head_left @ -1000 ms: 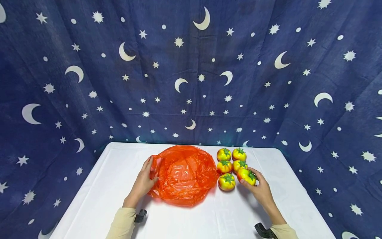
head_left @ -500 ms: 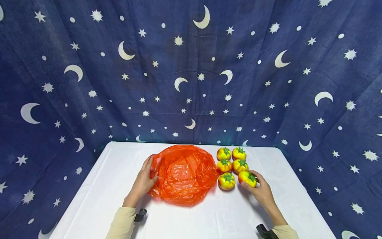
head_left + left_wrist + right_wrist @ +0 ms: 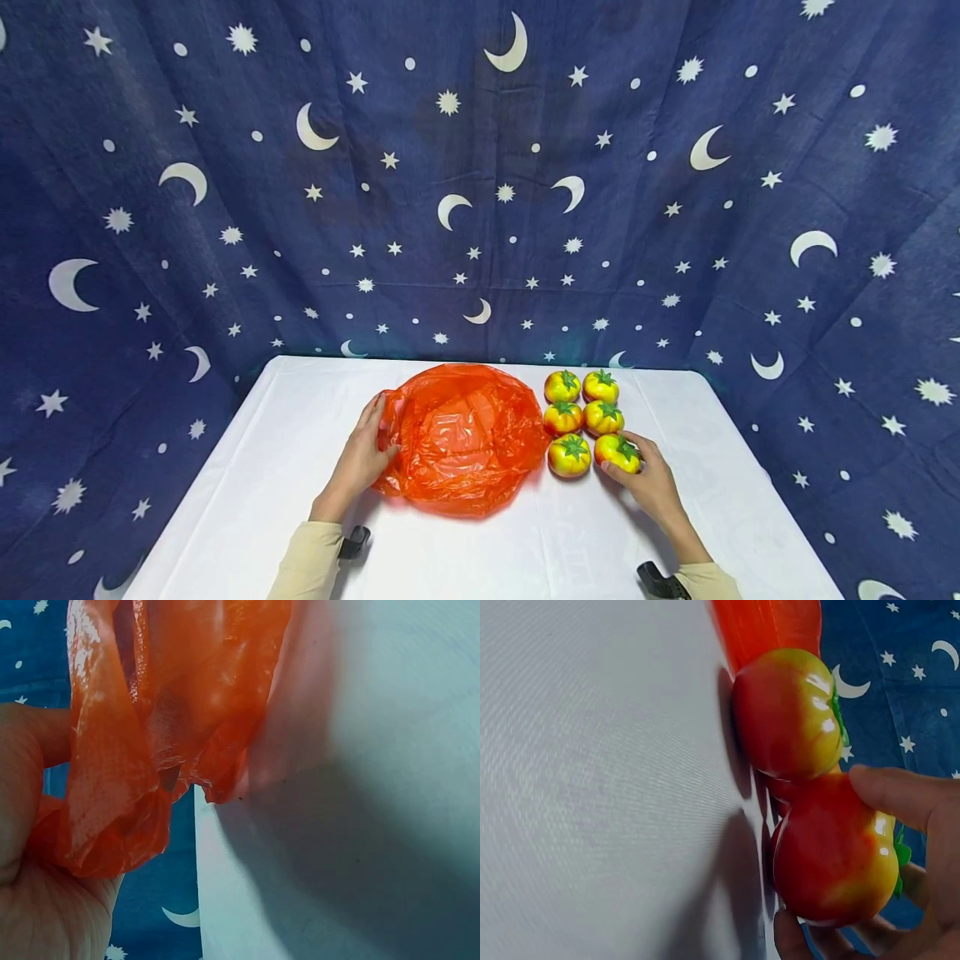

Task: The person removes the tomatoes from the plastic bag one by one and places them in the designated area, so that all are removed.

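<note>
A crumpled red plastic bag (image 3: 459,440) lies spread in the middle of the white table. My left hand (image 3: 358,460) holds the bag's left edge. In the left wrist view the bag's film (image 3: 120,787) passes between thumb and fingers. To the right of the bag, my right hand (image 3: 656,483) grips a red-and-yellow tomato (image 3: 617,452) with a green leafy top, thumb on the near side. Several like it stand beside it in two columns; the nearest tomato (image 3: 568,457) is just to its left. Whether the gripped one touches the table cannot be seen.
White cloth covers the table (image 3: 450,562). A dark blue curtain (image 3: 480,208) with moons and stars hangs behind and at both sides. A black wrist device (image 3: 354,542) sits on the left arm, another black device (image 3: 660,581) on the right.
My right hand has brought the tomato slightly down and towards me, then a little left, into line with the front one. The left hand and the bag stay practically still.
</note>
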Demonstrator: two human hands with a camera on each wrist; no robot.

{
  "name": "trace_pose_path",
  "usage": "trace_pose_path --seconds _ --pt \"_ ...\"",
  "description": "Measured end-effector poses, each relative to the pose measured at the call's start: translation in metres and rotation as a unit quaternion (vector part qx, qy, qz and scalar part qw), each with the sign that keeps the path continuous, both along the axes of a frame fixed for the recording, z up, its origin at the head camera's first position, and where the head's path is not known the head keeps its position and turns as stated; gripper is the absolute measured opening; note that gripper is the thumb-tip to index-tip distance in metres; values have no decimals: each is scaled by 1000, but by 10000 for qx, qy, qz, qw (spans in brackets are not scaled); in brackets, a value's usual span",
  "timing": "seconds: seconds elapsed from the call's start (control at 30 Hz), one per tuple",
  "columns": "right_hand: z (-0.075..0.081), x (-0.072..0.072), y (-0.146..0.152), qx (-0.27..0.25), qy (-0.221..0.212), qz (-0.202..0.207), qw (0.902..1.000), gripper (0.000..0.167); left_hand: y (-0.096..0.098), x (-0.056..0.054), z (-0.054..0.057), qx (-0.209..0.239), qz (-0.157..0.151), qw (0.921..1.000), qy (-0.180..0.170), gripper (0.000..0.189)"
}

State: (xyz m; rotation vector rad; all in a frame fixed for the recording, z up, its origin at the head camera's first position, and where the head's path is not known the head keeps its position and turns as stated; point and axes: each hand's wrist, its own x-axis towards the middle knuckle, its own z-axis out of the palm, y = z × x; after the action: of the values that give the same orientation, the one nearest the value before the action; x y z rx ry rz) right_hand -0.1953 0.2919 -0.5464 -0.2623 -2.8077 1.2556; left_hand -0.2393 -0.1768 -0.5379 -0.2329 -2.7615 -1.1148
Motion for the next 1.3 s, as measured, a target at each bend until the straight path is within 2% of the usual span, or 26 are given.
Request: trace_pose_path --seconds 0.17,0.4,0.7,0.9,1.07,1.3 --pt "-2 -2 -3 93 -68 -164 9998 71 0 0 0 -41 -11 9999 -153 96" --pt "-6 -7 -3 127 113 -105 9998 78 -1 -1 -1 -33 59 9996 -273 97" --pt "-10 -10 -3 78 -99 -162 9998 80 -2 -2 -2 -12 9 9999 -107 95" --pt "-12 -11 -2 101 -235 -154 9996 81 -1 -3 1 14 -6 9998 -175 95" --pt "-13 -11 1 112 -281 -20 9995 89 -2 -3 1 -1 14 9998 -210 94" --pt "-6 -8 2 -39 -294 81 9995 89 -2 -2 1 -23 6 9999 -164 94"
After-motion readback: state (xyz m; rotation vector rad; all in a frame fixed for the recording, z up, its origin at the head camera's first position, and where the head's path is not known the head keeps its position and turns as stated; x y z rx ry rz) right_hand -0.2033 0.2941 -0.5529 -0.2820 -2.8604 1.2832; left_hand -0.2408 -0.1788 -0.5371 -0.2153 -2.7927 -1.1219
